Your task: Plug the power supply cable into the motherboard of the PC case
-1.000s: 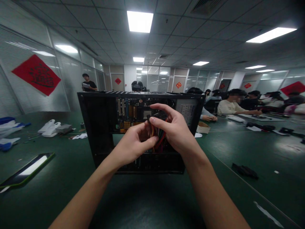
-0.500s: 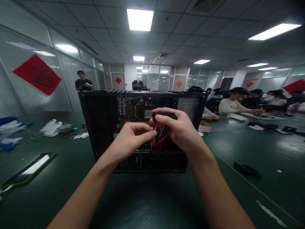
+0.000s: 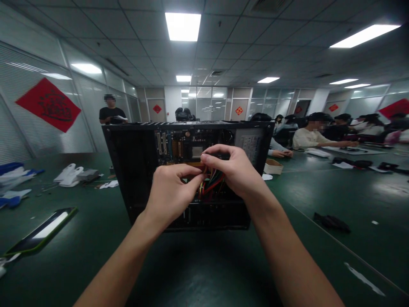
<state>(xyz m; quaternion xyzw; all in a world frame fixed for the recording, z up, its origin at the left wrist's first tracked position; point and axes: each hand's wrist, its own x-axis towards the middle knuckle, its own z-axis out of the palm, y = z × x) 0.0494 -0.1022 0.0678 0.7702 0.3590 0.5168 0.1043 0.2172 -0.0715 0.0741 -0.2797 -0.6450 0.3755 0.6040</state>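
A black computer case (image 3: 134, 170) stands on its edge before me with its side off. Inside show a motherboard (image 3: 179, 143) with expansion slots and, at the upper right, a power supply (image 3: 252, 143) with a pale label. My left hand (image 3: 174, 185) pinches coloured cables near the middle of the case. Close beside it, my right hand (image 3: 230, 170) has thumb and forefinger closed on the same bundle. Red, yellow, green and black cables (image 3: 212, 183) hang below the fingers. The fingers hide the cable ends and any plug.
A green-rimmed phone (image 3: 43, 230) lies on the green table at left, with white plastic bags (image 3: 68, 175) behind it. To the right are a small box (image 3: 274, 166), a black cloth-like item (image 3: 332, 222) and a plastic strip (image 3: 364, 279). Several people sit farther right; one person (image 3: 111, 113) stands back left.
My right hand has shifted slightly left and down, its fingers nearer the left hand's. The cable bundle sits a little lower and farther left. The whole view has shifted slightly.
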